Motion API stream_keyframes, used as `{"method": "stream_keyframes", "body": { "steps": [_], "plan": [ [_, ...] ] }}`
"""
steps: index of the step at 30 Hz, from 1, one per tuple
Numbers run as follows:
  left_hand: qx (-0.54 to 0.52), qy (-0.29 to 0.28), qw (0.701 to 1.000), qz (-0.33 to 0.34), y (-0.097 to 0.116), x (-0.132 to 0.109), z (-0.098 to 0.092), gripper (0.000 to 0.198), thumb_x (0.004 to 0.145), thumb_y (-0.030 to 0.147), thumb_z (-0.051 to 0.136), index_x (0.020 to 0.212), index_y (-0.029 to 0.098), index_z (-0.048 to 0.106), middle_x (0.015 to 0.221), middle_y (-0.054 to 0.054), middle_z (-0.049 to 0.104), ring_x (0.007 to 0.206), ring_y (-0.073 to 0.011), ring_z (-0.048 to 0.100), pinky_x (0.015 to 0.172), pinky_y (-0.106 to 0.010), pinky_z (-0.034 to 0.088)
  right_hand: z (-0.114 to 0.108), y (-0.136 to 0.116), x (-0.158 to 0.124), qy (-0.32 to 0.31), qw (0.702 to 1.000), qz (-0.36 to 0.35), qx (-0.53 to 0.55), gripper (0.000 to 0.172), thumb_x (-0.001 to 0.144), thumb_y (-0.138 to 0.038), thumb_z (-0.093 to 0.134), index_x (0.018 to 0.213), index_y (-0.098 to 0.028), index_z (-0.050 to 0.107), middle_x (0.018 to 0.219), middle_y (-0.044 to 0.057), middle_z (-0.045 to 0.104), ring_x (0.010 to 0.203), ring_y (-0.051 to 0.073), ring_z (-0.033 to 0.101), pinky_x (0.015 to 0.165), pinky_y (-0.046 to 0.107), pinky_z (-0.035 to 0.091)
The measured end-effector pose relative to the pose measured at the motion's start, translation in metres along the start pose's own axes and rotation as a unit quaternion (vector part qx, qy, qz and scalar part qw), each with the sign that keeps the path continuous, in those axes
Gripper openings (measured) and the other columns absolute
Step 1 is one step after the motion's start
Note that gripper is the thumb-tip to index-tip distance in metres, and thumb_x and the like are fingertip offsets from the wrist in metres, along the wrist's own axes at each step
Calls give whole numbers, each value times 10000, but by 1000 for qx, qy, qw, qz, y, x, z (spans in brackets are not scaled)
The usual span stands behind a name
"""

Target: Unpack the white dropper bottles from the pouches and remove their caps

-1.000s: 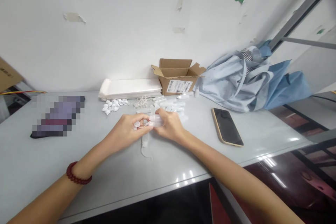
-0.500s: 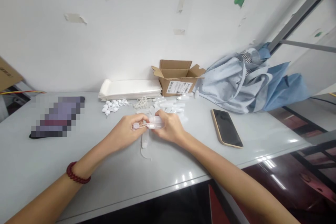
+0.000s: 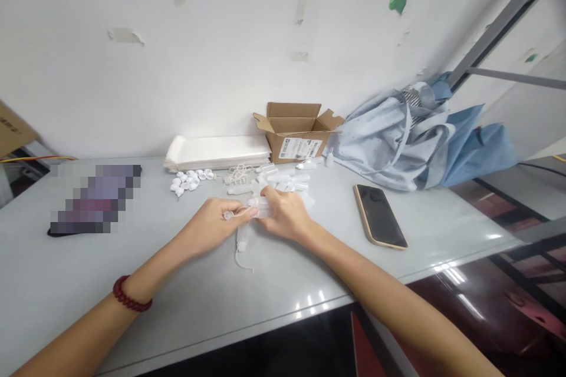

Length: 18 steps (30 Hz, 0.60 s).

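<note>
My right hand [image 3: 283,212] is closed round a translucent plastic bottle [image 3: 262,207] whose mouth end points left. My left hand [image 3: 219,221] pinches a white cord [image 3: 240,210] with a small clear cap [image 3: 228,215] on it, right at the bottle's mouth. The fingers partly hide where cord and bottle meet. Just below the hands, another small bottle [image 3: 242,238] lies on the table with a white cord [image 3: 241,262] trailing from it. Behind my right hand several more clear bottles [image 3: 283,179] lie in a loose pile.
White caps [image 3: 188,181] and a bundle of cords [image 3: 239,174] lie behind my left hand. Further back are a white stack [image 3: 216,152] and an open cardboard box [image 3: 294,147]. A phone [image 3: 381,216] and blue cloth [image 3: 389,141] are on the right, a blurred-out item [image 3: 97,197] on the left.
The left thumb has moved right, onto the mouth of the bottle in my right hand. The cap on the cord has tilted slightly. The whole view has shifted a little.
</note>
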<state>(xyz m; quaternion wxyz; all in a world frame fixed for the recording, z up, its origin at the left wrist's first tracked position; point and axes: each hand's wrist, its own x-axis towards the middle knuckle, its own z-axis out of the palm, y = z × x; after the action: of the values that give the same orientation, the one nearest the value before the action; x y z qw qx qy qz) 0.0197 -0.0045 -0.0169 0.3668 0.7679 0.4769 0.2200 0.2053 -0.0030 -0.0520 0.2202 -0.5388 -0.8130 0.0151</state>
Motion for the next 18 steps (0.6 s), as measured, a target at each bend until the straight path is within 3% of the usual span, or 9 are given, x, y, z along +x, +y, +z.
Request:
{"method": "stream_keyframes", "body": {
  "steps": [4,9,11,15,18],
  "plan": [
    [-12,35,999,-9,1,0,-3,319,722,499,664,848,205,667,672,33,520,630,-133,463,577,-236,351,-1,0,0,-13,1000,-1,1,272,754,-352,540,962,-177,542,881,65,717,669,211,637,520,264,240],
    [-29,-8,999,-20,-1,0,3,436,835,527,506,599,171,597,525,39,412,512,-110,379,492,-240,286,0,0,1,-19,1000,-1,1,271,756,-350,546,968,-181,534,887,60,714,686,210,640,530,263,253],
    [-38,-8,999,-31,-2,1,4,440,836,543,491,645,172,633,525,32,447,513,-121,407,496,-245,306,0,1,1,-18,1000,11,0,269,754,-345,550,966,-180,531,877,58,710,695,212,642,536,262,263],
    [-46,33,998,-25,-1,1,-1,360,740,528,627,858,193,683,774,-5,631,690,-170,539,609,-258,391,0,1,1,-17,1000,21,1,270,756,-350,552,967,-184,530,861,54,707,693,211,640,537,261,267],
    [-47,18,998,-25,2,1,-1,326,755,511,613,746,186,644,700,17,577,607,-134,486,557,-247,346,1,-1,0,-23,1000,9,7,250,759,-342,544,954,-187,531,873,52,706,677,204,636,522,262,257]
  ]
}}
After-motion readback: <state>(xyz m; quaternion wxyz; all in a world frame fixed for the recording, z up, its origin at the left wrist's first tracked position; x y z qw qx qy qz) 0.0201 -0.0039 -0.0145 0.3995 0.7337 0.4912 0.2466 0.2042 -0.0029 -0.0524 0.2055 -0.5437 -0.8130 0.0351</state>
